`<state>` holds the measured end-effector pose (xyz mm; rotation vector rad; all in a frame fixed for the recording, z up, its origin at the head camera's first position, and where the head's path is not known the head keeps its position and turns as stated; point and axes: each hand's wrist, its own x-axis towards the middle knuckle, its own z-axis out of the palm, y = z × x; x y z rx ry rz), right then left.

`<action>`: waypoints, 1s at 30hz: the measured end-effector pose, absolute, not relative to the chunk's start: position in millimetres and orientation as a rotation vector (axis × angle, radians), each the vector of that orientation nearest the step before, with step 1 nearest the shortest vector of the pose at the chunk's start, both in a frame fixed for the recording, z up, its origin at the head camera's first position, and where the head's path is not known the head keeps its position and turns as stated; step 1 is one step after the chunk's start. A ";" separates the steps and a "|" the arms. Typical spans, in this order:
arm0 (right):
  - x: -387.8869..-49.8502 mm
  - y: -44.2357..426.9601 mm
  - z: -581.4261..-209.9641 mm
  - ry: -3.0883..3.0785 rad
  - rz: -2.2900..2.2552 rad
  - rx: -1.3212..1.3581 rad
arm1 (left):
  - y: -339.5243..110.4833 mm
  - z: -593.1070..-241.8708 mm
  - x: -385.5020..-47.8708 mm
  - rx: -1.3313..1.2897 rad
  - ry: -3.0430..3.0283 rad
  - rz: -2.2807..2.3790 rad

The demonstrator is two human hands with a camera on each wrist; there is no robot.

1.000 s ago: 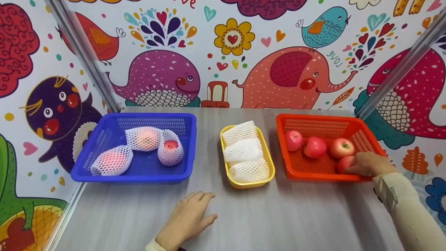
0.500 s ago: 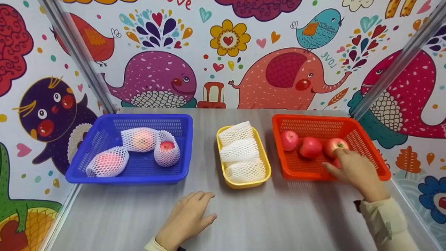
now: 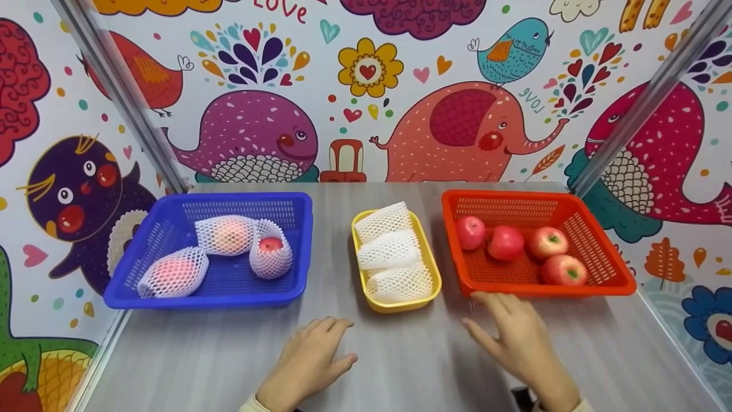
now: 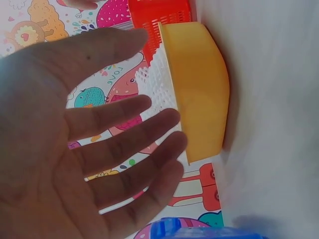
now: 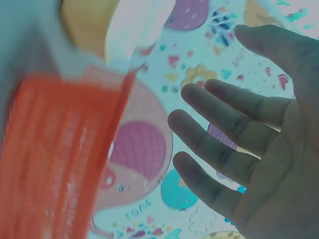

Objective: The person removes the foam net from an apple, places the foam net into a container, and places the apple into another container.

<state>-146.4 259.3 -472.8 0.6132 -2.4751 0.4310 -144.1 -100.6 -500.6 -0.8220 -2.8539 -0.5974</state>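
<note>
My left hand (image 3: 309, 360) is over the table in front of the yellow basket, its fingers spread and holding nothing. My right hand (image 3: 517, 343) hovers near the front edge of the red basket (image 3: 537, 290), fingers loosely extended and bare. Several red apples lie in that basket, among them a front apple (image 3: 564, 270) and a left apple (image 3: 471, 232). Three white foam net sleeves (image 3: 390, 250) lie across the yellow basket (image 3: 400, 308). In the blue basket (image 3: 211, 300) are three apples in foam nets, one of them a netted apple (image 3: 271, 250) with its top showing.
The grey table (image 3: 389, 366) carries all three baskets in a row. A patterned wall (image 3: 366, 131) stands close behind, and side panels with metal corner posts (image 3: 123, 97) enclose the left and right.
My right hand has let go of the front apple, come out of the red basket and moved left and toward me. The left hand stays in place. The head view shifted slightly.
</note>
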 end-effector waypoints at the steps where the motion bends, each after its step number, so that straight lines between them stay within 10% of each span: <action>1: -142.6 254.9 -475.6 -2.460 0.445 0.625 | -100.4 -501.1 -144.2 -0.827 -2.846 -0.597; 30: -130.8 239.9 -500.3 -2.430 0.543 0.676 | -151.6 -446.5 -180.3 -0.706 -2.669 -0.491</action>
